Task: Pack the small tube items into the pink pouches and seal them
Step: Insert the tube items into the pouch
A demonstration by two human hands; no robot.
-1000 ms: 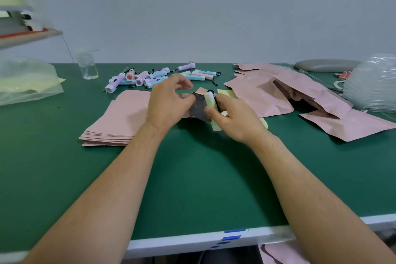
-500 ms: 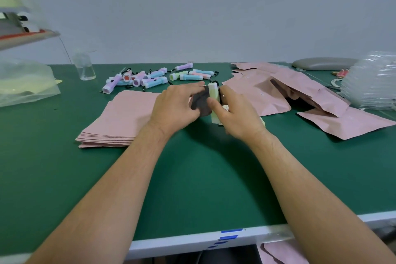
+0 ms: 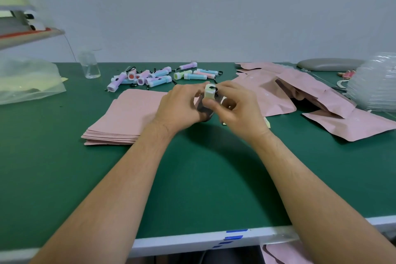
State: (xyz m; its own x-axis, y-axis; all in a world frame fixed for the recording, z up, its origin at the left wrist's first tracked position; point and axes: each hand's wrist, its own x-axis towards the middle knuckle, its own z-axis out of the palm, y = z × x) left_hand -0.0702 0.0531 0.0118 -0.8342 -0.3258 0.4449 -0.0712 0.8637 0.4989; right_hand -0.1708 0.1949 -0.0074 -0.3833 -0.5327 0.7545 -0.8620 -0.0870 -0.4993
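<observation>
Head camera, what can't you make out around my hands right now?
- Head view, pouch: mostly covered by the left hand; mouth unseen.
- Head view, tube: lower part hidden behind the right hand.
- Head view, shelf items: blurred, cut by the left edge.

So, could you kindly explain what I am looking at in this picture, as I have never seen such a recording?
There is no machine here: a person wears a camera on the head, looking down at their own bare arms. On the green table lie a stack of flat pink pouches, loose pastel tubes behind it, and a heap of pouches to the right. The left hand grips an opened pouch, and the right hand pinches a pale green tube at its mouth.
</observation>
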